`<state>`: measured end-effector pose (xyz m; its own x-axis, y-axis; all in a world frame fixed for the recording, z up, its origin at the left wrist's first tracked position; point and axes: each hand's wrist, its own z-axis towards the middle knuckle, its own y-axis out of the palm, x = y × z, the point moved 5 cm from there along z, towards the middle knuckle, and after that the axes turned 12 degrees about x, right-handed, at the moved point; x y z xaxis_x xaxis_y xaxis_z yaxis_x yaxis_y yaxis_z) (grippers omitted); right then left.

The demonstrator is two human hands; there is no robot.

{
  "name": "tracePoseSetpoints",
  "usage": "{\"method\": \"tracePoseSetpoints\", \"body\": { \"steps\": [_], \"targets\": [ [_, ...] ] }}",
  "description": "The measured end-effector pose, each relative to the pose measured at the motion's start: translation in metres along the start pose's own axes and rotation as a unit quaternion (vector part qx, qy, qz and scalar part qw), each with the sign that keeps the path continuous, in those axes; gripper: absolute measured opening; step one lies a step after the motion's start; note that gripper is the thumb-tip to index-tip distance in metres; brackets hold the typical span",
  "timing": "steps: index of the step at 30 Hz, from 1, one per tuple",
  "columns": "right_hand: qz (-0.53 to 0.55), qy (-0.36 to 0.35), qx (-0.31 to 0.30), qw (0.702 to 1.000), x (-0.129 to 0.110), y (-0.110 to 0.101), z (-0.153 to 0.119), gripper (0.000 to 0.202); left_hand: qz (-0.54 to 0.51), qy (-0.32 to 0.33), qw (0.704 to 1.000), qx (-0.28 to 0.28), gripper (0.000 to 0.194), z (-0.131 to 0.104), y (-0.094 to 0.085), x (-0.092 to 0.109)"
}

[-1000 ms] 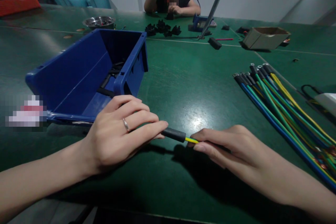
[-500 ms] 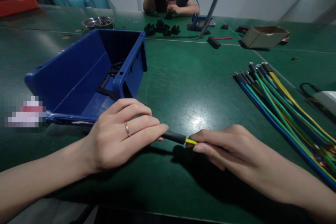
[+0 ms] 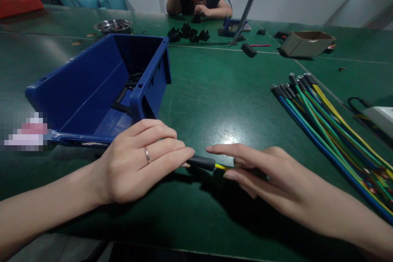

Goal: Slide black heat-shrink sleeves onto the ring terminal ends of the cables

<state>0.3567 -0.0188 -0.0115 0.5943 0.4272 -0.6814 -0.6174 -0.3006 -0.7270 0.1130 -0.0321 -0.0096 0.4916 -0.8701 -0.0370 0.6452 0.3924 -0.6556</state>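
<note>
A black sleeve (image 3: 202, 162) sits on a yellow-green wire (image 3: 219, 166) above the front of the green table. My left hand (image 3: 144, 161), with a ring on one finger, is closed on the sleeve's left part; its fingers hide that end. My right hand (image 3: 264, 176) holds the wire just right of the sleeve, between the thumb and a bent finger. Its index finger is stretched out toward the sleeve, off the wire. Behind my left hand stands a blue bin (image 3: 92, 86) with several black tube pieces (image 3: 124, 96) inside.
On the right lies a bundle of coloured cables (image 3: 325, 131) with black-sleeved ends and metal lugs. Farther back are a cardboard box (image 3: 307, 45), black parts (image 3: 187, 32), a metal bowl (image 3: 113, 26) and a slanted metal pole (image 3: 248, 6). A person (image 3: 199, 0) sits across the table (image 3: 199, 102).
My right index finger has lifted off the wire and straightened toward the sleeve. My left hand keeps its grip on the sleeve; the whole view has shifted very slightly.
</note>
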Motion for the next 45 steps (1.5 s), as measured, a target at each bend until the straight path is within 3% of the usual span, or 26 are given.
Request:
{"method": "tracePoseSetpoints", "body": {
  "steps": [9,16,26,34,43,45],
  "targets": [
    [0.075,-0.103,-0.047,0.991,-0.008,0.001,0.007,0.043,-0.002,-0.020,1.000,-0.003,0.032,-0.002,-0.002,0.002],
    [0.052,-0.120,-0.026,0.991,-0.009,0.000,0.006,0.042,0.047,0.029,0.998,0.027,0.017,0.003,0.000,0.000],
    [0.013,-0.105,0.025,0.994,-0.001,-0.002,0.007,0.041,0.091,0.006,0.995,0.045,0.013,0.007,-0.007,-0.001],
    [0.057,-0.013,-0.030,0.998,0.008,0.006,0.008,0.037,0.093,0.017,0.994,0.048,0.013,0.007,-0.004,-0.001],
    [0.046,-0.031,-0.022,0.998,0.002,0.005,0.007,0.032,0.085,0.013,0.995,0.046,0.007,0.007,-0.003,-0.002],
    [0.044,-0.033,-0.024,0.998,0.002,0.005,0.008,0.033,0.081,0.016,0.996,0.044,0.015,0.007,-0.002,-0.002]
  ]
}}
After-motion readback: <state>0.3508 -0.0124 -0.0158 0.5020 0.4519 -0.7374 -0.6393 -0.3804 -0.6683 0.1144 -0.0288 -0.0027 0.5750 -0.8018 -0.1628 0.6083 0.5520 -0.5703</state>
